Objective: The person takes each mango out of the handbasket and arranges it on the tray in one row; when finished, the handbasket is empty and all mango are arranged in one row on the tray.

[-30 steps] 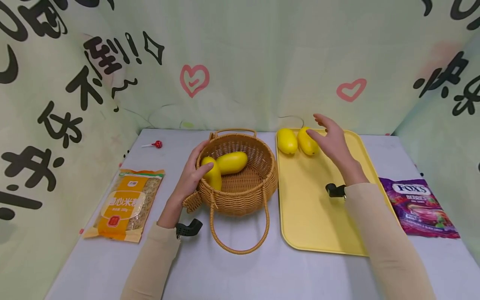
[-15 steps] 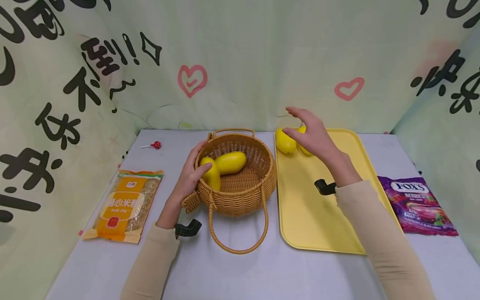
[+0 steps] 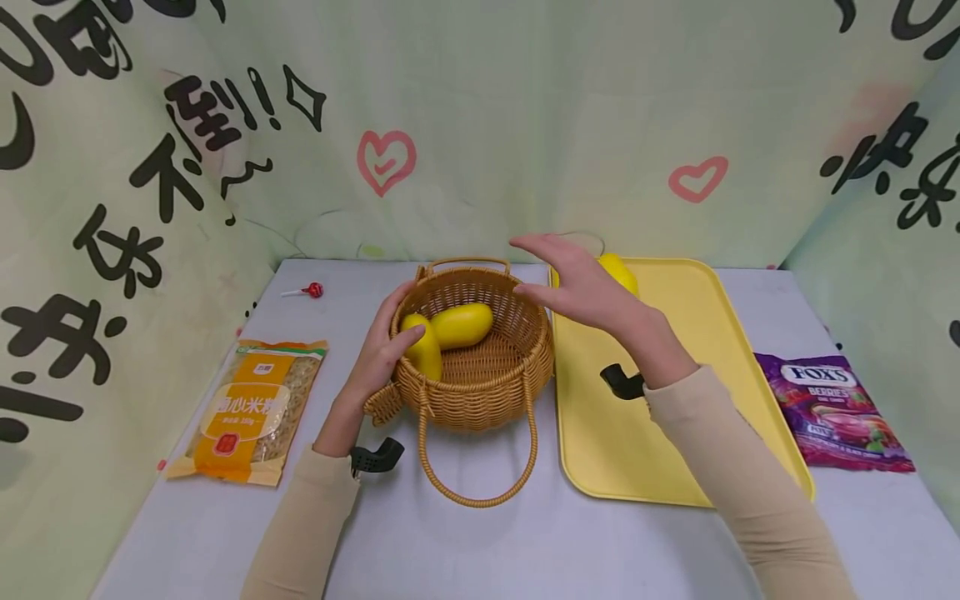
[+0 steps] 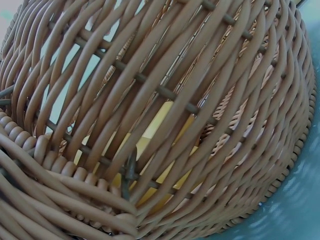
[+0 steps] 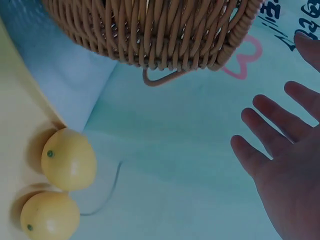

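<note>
A brown wicker basket [image 3: 480, 408] stands mid-table in the head view, its long handle hanging toward the front. My left hand [image 3: 378, 350] grips its left rim, thumb over the edge; the woven wall [image 4: 175, 90] fills the left wrist view. Inside lie two smooth yellow oblong fruits, one toward the middle [image 3: 462, 325] and one by my thumb [image 3: 424, 354]. My right hand [image 3: 588, 287], fingers spread and holding nothing, hovers near the basket's right rim. Behind it, two more yellow fruits [image 5: 69, 160] sit on the tray's far left corner.
The yellow tray [image 3: 637, 433] lies right of the basket, a purple candy bag [image 3: 836, 412] beyond it. On the left are an orange grain packet [image 3: 251, 412] and a red lollipop [image 3: 314, 290]. Printed curtains [image 3: 480, 167] enclose the table's back and sides.
My right hand has moved left from above the tray's fruits to the basket's right rim, fingers staying spread. The left hand and basket have stayed put.
</note>
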